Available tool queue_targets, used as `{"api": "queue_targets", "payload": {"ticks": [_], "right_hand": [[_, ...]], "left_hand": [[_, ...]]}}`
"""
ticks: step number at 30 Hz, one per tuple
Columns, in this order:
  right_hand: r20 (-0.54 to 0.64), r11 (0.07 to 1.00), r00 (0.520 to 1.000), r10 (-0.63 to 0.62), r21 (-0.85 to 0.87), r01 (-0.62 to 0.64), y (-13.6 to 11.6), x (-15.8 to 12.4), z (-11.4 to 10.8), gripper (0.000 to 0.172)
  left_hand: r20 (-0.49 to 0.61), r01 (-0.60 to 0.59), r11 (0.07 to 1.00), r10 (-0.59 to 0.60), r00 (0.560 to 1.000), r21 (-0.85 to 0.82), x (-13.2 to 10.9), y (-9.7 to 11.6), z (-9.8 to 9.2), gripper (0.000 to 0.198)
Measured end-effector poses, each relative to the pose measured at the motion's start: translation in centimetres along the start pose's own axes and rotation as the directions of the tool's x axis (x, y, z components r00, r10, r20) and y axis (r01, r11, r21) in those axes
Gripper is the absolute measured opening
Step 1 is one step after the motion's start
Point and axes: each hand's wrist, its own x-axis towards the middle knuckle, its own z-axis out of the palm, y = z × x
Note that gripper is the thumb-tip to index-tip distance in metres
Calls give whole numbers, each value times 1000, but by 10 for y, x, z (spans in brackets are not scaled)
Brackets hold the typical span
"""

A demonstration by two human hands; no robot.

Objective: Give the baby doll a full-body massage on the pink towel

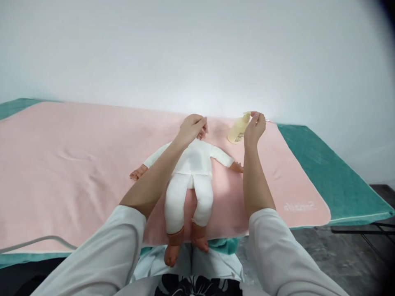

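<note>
A baby doll (194, 158) in a white top and trousers lies on its back, arms spread and feet hanging over the near edge. Over its head is my left hand (194, 125), closed with the fingers curled; most of the doll's head is hidden behind it. Whether anything is in those fingers cannot be made out. To the right of the doll, my right hand (256, 125) is closed at the top of a pale yellow pump bottle (237, 130), which leans to one side above the pink mat.
The pink mat (77, 164) covers most of a green padded table (333, 176), with wrinkles at left. A grey cable (40, 239) crosses its near left edge. The white wall (197, 53) stands right behind. Dark metal legs (364, 232) show at lower right.
</note>
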Motion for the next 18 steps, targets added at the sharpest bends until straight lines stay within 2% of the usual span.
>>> {"api": "queue_targets", "payload": {"ticks": [2, 4, 7, 9, 12, 15, 18], "right_hand": [[72, 991, 994, -77, -105, 84, 3, 10, -4, 37], [171, 980, 980, -103, -150, 129, 7, 15, -5, 38], [296, 984, 949, -106, -107, 143, 12, 17, -2, 44], [353, 990, 930, -105, -47, 129, 16, 17, 0, 46], [393, 995, 914, -97, 14, 100, 21, 19, 4, 49], [414, 996, 906, -90, 24, 88, 23, 20, 5, 55], [437, 995, 894, -100, 46, 88, 23, 19, 3, 60]], "left_hand": [[74, 51, 998, -48, 996, -32, 14, 11, 17, 52], [74, 81, 996, -78, 994, -41, 34, 17, 38, 55], [91, 150, 986, -143, 986, -74, 67, 17, 76, 62], [75, 233, 970, -228, 971, -69, 89, 14, 103, 64], [16, 247, 968, -247, 969, -46, 112, 10, 136, 62], [-33, 196, 981, -196, 980, 8, 125, 10, 155, 56], [-46, 143, 986, -139, 989, 83, 130, 12, 162, 42]]}}
